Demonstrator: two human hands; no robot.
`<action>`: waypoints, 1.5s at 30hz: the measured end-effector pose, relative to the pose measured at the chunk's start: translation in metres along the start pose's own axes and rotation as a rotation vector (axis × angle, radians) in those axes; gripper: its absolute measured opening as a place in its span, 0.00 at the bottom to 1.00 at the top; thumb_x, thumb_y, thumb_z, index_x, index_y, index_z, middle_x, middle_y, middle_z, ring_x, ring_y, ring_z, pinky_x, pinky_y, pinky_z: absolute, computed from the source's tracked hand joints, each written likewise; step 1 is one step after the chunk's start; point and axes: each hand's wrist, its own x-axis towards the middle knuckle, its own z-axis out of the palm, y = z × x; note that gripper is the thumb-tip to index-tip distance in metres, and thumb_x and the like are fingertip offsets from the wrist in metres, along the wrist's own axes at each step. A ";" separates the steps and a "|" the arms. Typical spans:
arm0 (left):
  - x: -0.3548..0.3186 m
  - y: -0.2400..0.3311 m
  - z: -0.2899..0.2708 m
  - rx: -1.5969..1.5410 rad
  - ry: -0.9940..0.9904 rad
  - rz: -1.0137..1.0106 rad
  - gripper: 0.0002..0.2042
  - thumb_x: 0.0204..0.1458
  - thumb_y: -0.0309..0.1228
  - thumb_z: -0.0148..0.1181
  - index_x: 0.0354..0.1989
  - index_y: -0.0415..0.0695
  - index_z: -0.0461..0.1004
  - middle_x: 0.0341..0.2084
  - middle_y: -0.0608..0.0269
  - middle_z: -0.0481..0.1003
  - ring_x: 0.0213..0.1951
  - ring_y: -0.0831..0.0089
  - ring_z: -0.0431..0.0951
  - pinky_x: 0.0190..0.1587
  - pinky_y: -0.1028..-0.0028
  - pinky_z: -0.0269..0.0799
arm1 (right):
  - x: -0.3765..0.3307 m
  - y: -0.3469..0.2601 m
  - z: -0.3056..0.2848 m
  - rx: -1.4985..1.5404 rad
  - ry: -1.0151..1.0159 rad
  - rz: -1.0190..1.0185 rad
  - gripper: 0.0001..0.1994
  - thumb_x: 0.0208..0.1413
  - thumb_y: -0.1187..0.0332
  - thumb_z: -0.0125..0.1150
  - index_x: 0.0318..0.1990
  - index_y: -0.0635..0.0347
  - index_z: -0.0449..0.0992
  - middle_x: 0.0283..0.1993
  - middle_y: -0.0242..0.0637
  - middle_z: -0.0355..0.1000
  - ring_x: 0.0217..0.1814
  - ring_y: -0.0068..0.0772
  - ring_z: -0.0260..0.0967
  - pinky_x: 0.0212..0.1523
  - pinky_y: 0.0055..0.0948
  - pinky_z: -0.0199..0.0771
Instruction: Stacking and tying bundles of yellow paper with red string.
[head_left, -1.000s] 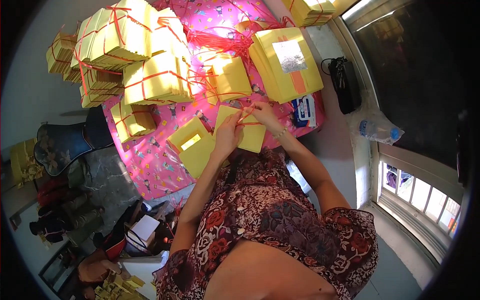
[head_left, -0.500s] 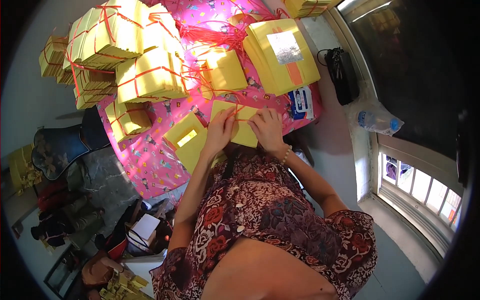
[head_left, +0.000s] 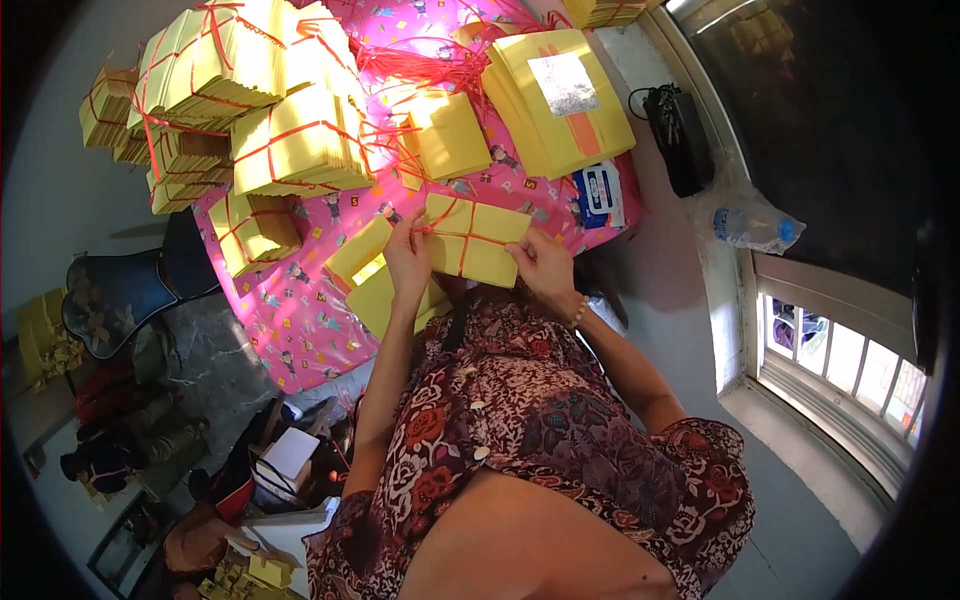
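Note:
A flat yellow paper packet [head_left: 490, 218] lies before me at the table's near edge, with red string [head_left: 468, 238] crossing over it both ways. My left hand [head_left: 408, 262] is closed at the packet's left edge, pinching the string there. At the right edge my right hand [head_left: 546, 268] also pinches the string, its fingers touching the paper. Thin ends beneath the fingertips are too small to make out. Partly under my left forearm, more yellow paper sheets [head_left: 345, 255] lie on the table.
Tall string-tied stacks of yellow paper [head_left: 300, 140] fill the far left of the pink patterned tablecloth [head_left: 300, 345]. Loose red strings [head_left: 425, 68] lie at the back. A large yellow pile [head_left: 530, 110] and a blue-white wipes pack [head_left: 600, 197] sit right; a bottle [head_left: 745, 230] rests on the ledge.
My hands have moved apart from the packet's middle to its left and right edges. The string cross on top now shows fully.

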 end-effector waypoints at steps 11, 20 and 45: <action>0.015 -0.033 -0.006 -0.350 -0.137 -0.290 0.12 0.59 0.30 0.50 0.44 0.37 0.75 0.23 0.68 0.75 0.24 0.84 0.70 0.28 0.82 0.66 | -0.007 0.022 -0.003 0.144 -0.098 0.247 0.14 0.52 0.61 0.63 0.26 0.61 0.70 0.18 0.36 0.65 0.19 0.28 0.63 0.22 0.29 0.61; 0.031 -0.055 -0.031 -0.747 -0.220 -0.709 0.10 0.58 0.34 0.55 0.38 0.40 0.76 0.29 0.67 0.77 0.26 0.82 0.74 0.30 0.81 0.72 | -0.008 0.054 -0.017 0.235 -0.213 0.134 0.14 0.56 0.60 0.58 0.31 0.64 0.70 0.21 0.36 0.65 0.23 0.25 0.62 0.27 0.28 0.62; 0.065 -0.057 0.011 -0.261 -0.586 -0.837 0.13 0.58 0.28 0.49 0.48 0.34 0.71 0.40 0.55 0.76 0.36 0.69 0.79 0.37 0.72 0.76 | -0.014 0.118 0.076 0.760 -0.075 0.483 0.14 0.60 0.62 0.54 0.29 0.64 0.68 0.24 0.30 0.66 0.27 0.19 0.62 0.28 0.23 0.65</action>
